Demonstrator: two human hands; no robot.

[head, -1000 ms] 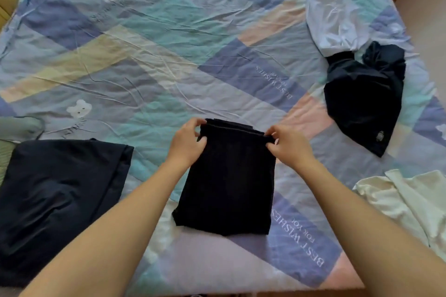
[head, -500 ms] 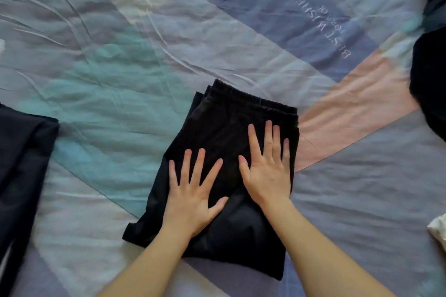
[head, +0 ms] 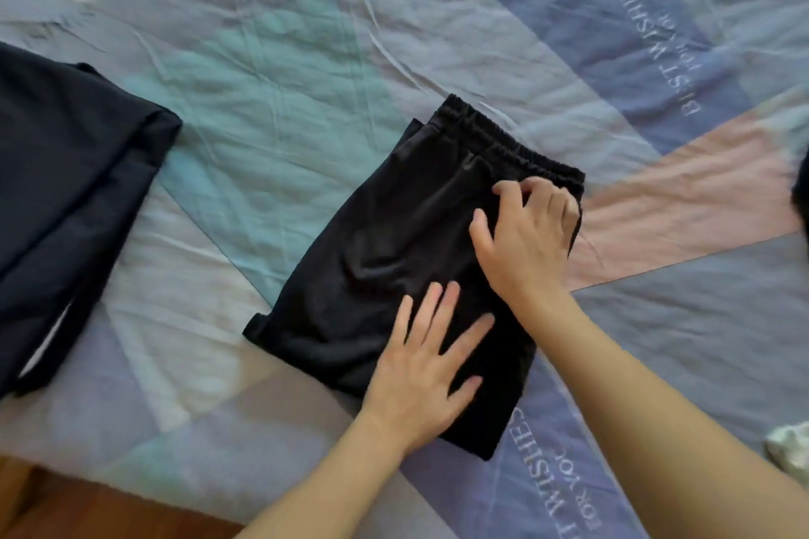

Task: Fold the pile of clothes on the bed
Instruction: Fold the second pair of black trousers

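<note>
Folded black shorts (head: 394, 241) with an elastic waistband lie in the middle of the patchwork bedspread (head: 284, 70). My left hand (head: 424, 368) presses flat on their lower right part, fingers spread and straight. Just below the right end of the waistband is my right hand (head: 525, 232), its fingers curled into the fabric at the shorts' right edge.
A folded dark navy garment (head: 74, 197) lies at the left. A sliver of another dark garment (head: 803, 193) shows at the right edge, and a bit of white cloth (head: 790, 446) at the lower right. The bed's near edge and the wooden floor (head: 65, 503) are at the bottom left.
Both hands pressed flat on the shorts half a second ago. Since then my right hand has slid up to the waistband and curled its fingers, and my left hand has moved to the lower right part.
</note>
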